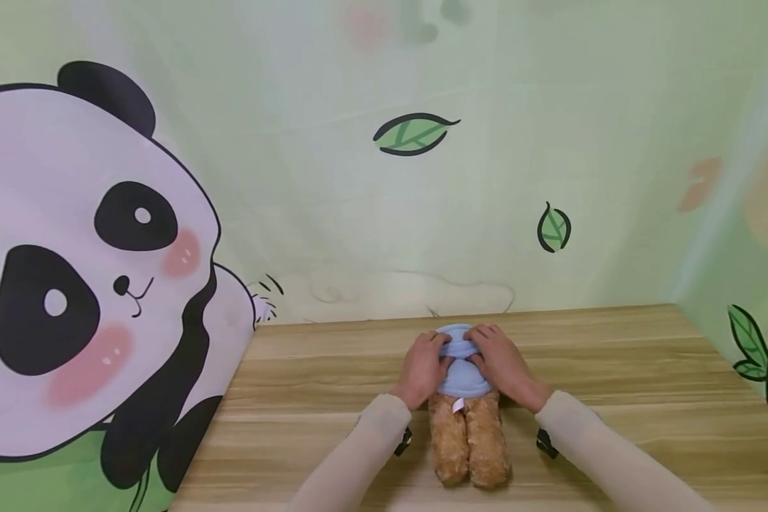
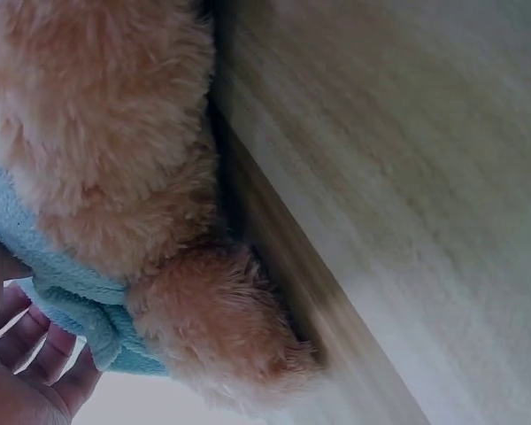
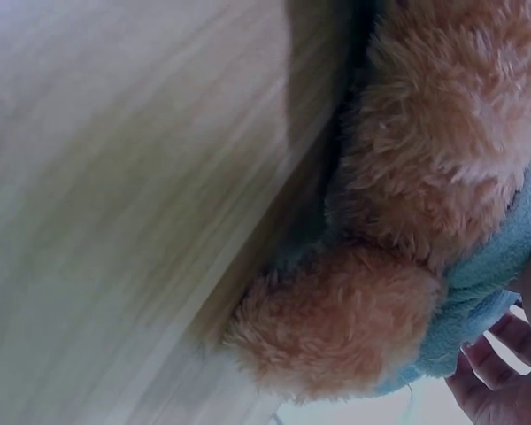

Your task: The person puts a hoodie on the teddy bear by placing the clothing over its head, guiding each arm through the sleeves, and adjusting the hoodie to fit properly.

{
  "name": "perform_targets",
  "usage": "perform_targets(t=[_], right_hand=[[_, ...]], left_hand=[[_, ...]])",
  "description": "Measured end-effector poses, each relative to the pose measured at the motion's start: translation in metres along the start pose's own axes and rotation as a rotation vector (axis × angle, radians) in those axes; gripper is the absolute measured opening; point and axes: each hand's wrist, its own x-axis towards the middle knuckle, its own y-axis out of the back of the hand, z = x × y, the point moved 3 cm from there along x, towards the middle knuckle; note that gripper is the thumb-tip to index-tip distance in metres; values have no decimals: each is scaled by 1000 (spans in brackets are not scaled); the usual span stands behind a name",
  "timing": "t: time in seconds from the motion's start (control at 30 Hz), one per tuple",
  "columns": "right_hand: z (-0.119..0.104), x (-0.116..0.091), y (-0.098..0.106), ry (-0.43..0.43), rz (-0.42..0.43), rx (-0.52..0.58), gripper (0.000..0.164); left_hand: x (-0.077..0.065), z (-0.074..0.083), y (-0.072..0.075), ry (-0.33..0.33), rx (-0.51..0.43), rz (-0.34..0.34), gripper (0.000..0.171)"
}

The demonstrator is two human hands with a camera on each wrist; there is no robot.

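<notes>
Two cream long sleeves, the left (image 1: 355, 459) and the right (image 1: 614, 451), reach in from the near edge, with a small black wrist device (image 1: 546, 442) under the right cuff and another (image 1: 404, 442) under the left. Between them a fluffy brown plush toy (image 1: 449, 441) lies on the light wood-grain table (image 1: 313, 405), its two legs side by side toward the near edge and a small white fabric tag (image 1: 458, 405) at the top of the gap between them. Its far part wears a light-blue terry-cloth garment (image 1: 464, 380). The left hand (image 1: 420, 370) grips the cloth's left side and the right hand (image 1: 502, 364) its right side, fingers curled over a raised fold, thumbs on the near side. Beyond the far table edge hangs a pale green backdrop (image 1: 320, 178), printed with a large black-and-white panda (image 1: 70, 149) on the left.
</notes>
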Motion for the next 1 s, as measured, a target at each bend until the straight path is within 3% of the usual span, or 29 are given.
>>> perform_targets(t=[0.23,0.47,0.73,1.0], right_hand=[[0,0,0,11,49,5,24],[0,-4,-1,-22,44,14,25],[0,-3,-1,5,55,-14,25],[1,-3,-3,-57,11,21,28]], left_hand=[[2,0,0,-13,-2,24,26],[-2,2,-3,-46,11,84,23],[0,3,-4,-23,-64,49,19],[0,2,-4,32,-81,-9,42]])
